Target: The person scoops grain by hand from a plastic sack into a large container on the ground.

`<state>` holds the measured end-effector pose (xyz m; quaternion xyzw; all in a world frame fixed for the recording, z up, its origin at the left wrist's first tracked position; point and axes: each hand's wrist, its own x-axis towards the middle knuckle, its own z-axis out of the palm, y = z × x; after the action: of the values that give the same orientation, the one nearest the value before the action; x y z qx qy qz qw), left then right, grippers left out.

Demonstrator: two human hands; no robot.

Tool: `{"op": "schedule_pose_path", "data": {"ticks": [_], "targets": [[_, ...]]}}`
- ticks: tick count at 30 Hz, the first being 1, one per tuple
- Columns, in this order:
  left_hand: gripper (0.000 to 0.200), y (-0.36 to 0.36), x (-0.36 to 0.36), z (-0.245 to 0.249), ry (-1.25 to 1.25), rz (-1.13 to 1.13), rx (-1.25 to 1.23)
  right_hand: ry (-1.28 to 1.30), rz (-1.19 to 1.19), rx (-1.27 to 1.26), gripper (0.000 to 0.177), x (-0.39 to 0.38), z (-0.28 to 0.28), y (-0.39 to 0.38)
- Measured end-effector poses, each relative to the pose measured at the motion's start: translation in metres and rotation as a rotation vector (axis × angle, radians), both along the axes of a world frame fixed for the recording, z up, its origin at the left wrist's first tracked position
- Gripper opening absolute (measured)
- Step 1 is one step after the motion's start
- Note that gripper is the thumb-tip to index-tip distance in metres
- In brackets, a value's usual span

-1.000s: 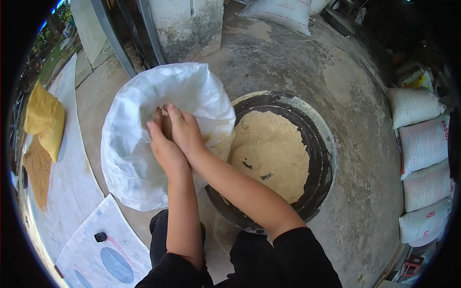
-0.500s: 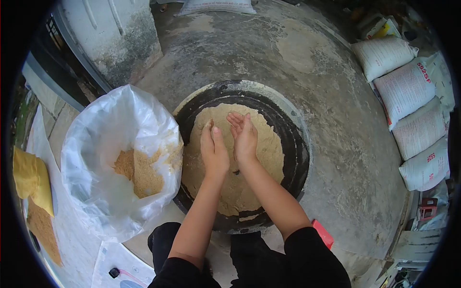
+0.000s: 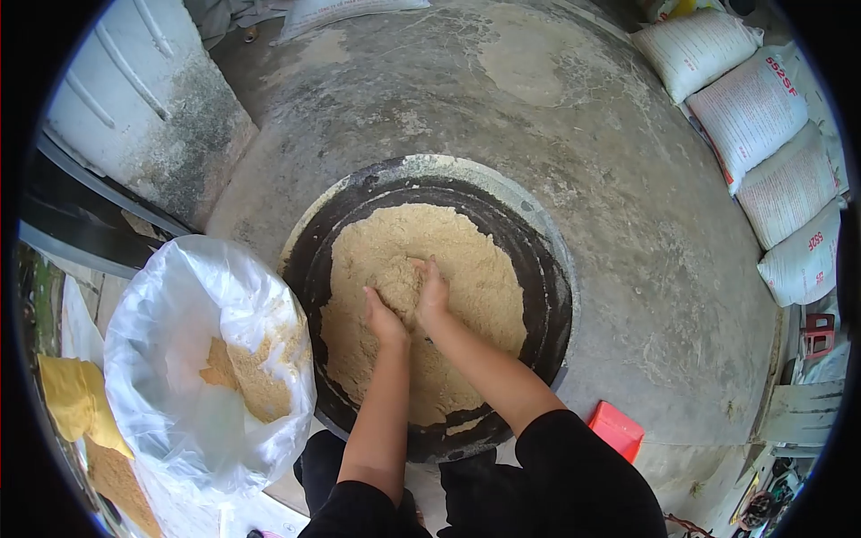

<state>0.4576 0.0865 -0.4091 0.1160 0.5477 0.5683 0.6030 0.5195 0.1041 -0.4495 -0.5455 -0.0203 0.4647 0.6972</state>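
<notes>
A round black tub (image 3: 547,296) with a pale, crusted rim holds a wide layer of tan, crumbly powder (image 3: 475,359). Inside it, my left hand (image 3: 386,319) and my right hand (image 3: 433,294) are cupped around a mound of the powder (image 3: 397,282), one at each side. The fingers of both hands curve round the mound and are partly hidden by it. Just left of the tub is a container lined with clear plastic (image 3: 161,359), with tan powder low on its inner right side.
Stacked white sacks (image 3: 749,112) lie at the right, and another sack (image 3: 354,11) at the top. A red plastic object (image 3: 616,430) is on the floor right of the tub. A yellow bag (image 3: 76,403) lies far left, below a whitish wall (image 3: 170,108).
My hands were raised, facing each other with a gap between them; now they are lower and hold a mound of powder. The camera view has also shifted.
</notes>
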Motion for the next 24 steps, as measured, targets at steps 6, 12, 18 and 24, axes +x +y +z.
{"op": "schedule_pose_path", "data": {"ticks": [6,12,18,24], "targets": [[0.041,0.002,-0.01,0.054,-0.098,0.1,0.125,0.4,0.119,0.052,0.045,-0.024,0.069,-0.009],[0.039,-0.015,-0.036,0.126,-0.153,0.162,0.241,0.334,0.105,0.108,0.044,-0.05,0.164,-0.024],[0.038,-0.029,-0.094,0.179,-0.124,0.345,0.302,0.264,0.346,0.152,0.043,-0.113,0.23,-0.031],[0.038,-0.027,-0.179,0.205,-0.032,0.643,0.353,0.185,0.786,0.238,0.047,-0.204,0.248,-0.018]]}}
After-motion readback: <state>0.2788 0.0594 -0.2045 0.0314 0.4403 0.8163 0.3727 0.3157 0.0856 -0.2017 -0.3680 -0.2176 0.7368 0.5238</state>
